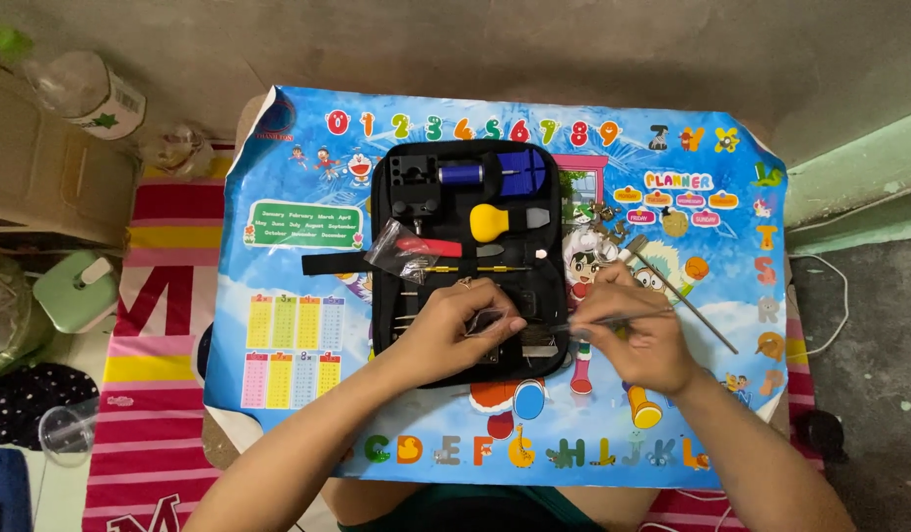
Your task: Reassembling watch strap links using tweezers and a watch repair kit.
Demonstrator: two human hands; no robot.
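Below, the left hand [455, 325] pinches a small clear piece while the right hand [638, 335] grips thin metal tweezers [613, 320].

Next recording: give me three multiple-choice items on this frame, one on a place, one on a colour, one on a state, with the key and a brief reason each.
1. Where does the black tool case lie?
A. on the colourful printed mat
B. on the bare floor
C. on the person's lap

2. What colour is the rounded tool handle in the case?
A. green
B. yellow
C. white

3. How is the case?
A. zipped shut
B. standing on edge
C. lying open, tools showing

Key:
1 A, the mat shows all round the case.
2 B, the handle is yellow, beside a blue tool.
3 C, tools sit in view inside while the left hand rests on the case and the right hand holds a thin tool.
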